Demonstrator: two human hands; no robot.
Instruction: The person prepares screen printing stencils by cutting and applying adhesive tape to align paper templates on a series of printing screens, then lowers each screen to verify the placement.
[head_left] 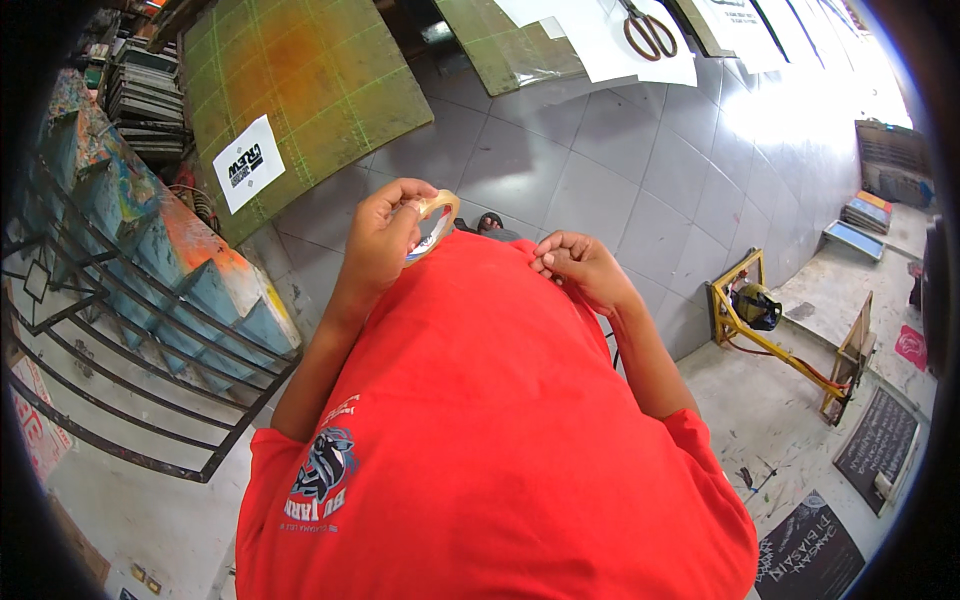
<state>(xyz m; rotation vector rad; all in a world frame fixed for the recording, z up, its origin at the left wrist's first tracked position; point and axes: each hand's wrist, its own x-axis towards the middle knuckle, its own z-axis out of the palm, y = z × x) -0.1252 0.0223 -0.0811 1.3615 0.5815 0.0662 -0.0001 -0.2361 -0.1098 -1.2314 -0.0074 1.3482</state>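
My left hand (385, 228) is closed on a roll of clear yellowish tape (451, 212), its thumb and fingers gripping the ring from the left side. The roll is held tilted in front of the red shirt. To the right of it, apart from the roll, my right hand (588, 270) has its thumb and fingertips pinched together near the shirt. Anything between those fingertips is too small to make out. Beyond my left hand, a white printed sheet (249, 164) lies on a green gridded board (330, 90).
Scissors (650, 36) rest on white paper (600, 45) on a second green board (500, 62). A black metal railing (150, 405) and painted steps (215, 265) are at left. A yellow metal frame (765, 335) stands at right. Grey floor tiles (570, 150) lie ahead.
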